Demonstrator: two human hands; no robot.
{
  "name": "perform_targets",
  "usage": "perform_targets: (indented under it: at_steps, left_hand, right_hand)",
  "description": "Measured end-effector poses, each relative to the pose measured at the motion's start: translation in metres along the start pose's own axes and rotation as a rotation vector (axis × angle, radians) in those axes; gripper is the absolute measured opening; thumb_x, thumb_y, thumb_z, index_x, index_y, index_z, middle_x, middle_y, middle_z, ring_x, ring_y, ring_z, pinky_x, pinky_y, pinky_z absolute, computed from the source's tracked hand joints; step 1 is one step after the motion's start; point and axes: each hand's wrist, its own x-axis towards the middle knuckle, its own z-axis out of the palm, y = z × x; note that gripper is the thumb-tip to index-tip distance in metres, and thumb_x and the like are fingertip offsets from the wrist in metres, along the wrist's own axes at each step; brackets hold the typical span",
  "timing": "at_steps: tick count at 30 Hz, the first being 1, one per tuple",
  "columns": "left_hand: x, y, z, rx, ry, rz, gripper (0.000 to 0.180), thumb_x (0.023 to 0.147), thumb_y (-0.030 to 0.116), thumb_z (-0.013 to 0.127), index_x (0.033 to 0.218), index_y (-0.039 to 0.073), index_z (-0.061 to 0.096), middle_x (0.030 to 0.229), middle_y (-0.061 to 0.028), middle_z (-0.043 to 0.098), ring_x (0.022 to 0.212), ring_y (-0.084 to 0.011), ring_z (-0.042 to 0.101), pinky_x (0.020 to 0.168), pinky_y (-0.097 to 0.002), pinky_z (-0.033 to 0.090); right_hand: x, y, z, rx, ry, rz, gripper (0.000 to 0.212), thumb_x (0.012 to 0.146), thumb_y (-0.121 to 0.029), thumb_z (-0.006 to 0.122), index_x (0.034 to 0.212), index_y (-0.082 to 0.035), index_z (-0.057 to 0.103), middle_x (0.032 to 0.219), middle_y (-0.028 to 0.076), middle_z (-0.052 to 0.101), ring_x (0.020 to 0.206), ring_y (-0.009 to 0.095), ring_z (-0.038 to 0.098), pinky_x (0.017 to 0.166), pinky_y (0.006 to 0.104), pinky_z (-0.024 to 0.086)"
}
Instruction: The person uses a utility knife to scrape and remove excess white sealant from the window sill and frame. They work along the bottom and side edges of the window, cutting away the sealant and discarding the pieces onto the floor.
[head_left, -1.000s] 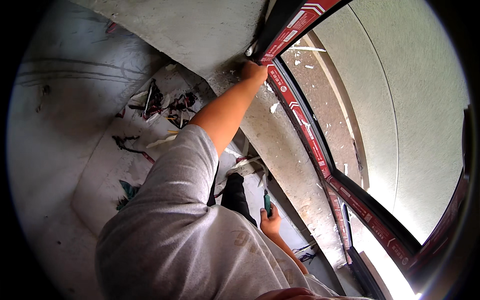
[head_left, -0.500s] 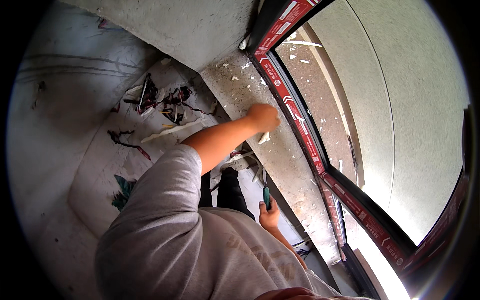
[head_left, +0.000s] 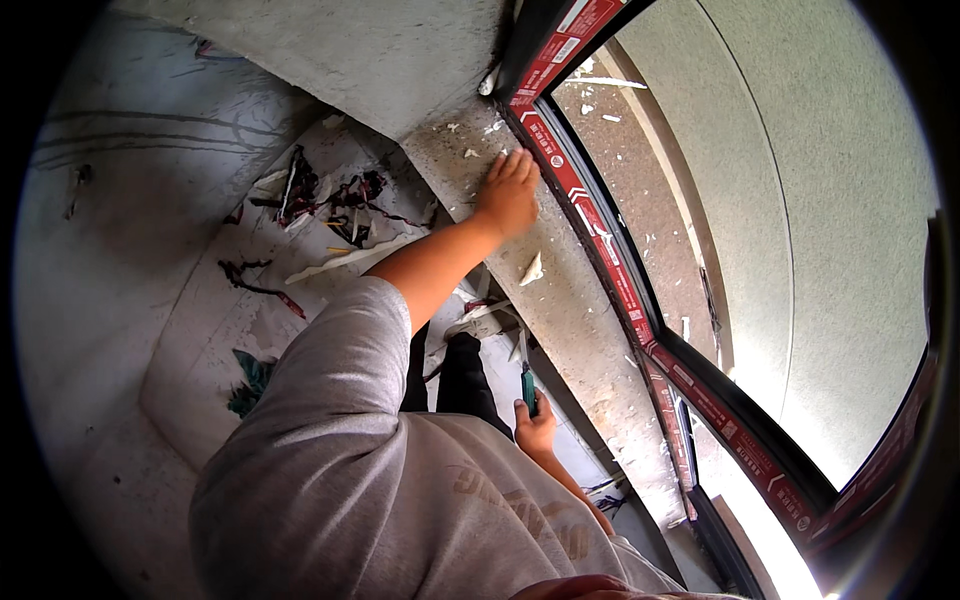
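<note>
My left hand (head_left: 510, 195) reaches over the concrete sill (head_left: 570, 320), its fingers stretched out beside the window frame (head_left: 590, 222), which is covered in red printed film. It holds nothing that I can see. An off-white scrap (head_left: 533, 268), which looks like foam, lies on the sill near my left wrist. Lower down, on the room side of the sill, my right hand (head_left: 536, 430) is wrapped round the green handle of a utility knife (head_left: 529, 388). The knife's blade points away from me.
Small white crumbs (head_left: 470, 153) dot the sill. On the pale floor to the left lie dark and red tangled strips (head_left: 300, 190), a long off-white strip (head_left: 350, 258) and a crumpled green piece (head_left: 248, 385). A concrete wall (head_left: 400, 60) rises at the sill's far end.
My left hand has gone from a closed fist near the off-white scrap to outstretched fingers farther up the sill. The scrap lies in nearly the same place. My right hand still grips the knife.
</note>
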Motion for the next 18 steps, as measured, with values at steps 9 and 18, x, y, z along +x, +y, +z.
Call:
perform_targets:
  at_steps: [9, 18]
  left_hand:
    - [0.041, -0.016, -0.029, -0.114, 0.265, -0.222, 0.039, 0.078, 0.012, 0.062, 0.113, -0.005, 0.056, 0.124, -0.0230, 0.056, 0.121, -0.0427, 0.050, 0.104, -0.0523, 0.040]
    - [0.044, -0.056, -0.020, -0.138, 0.112, -0.063, 0.027, 0.079, 0.019, 0.066, 0.101, 0.003, 0.064, 0.112, -0.0162, 0.064, 0.114, -0.0380, 0.055, 0.096, -0.0501, 0.045]
  right_hand:
    - [0.001, -0.016, -0.003, 0.074, 0.020, -0.019, 0.038, 0.087, -0.019, 0.067, 0.118, 0.002, 0.061, 0.079, 0.015, 0.065, 0.071, 0.024, 0.063, 0.069, 0.0370, 0.052]
    - [-0.006, -0.013, -0.003, 0.062, -0.025, 0.029, 0.033, 0.087, -0.016, 0.067, 0.114, -0.001, 0.060, 0.071, 0.010, 0.062, 0.060, 0.016, 0.059, 0.057, 0.0310, 0.046]
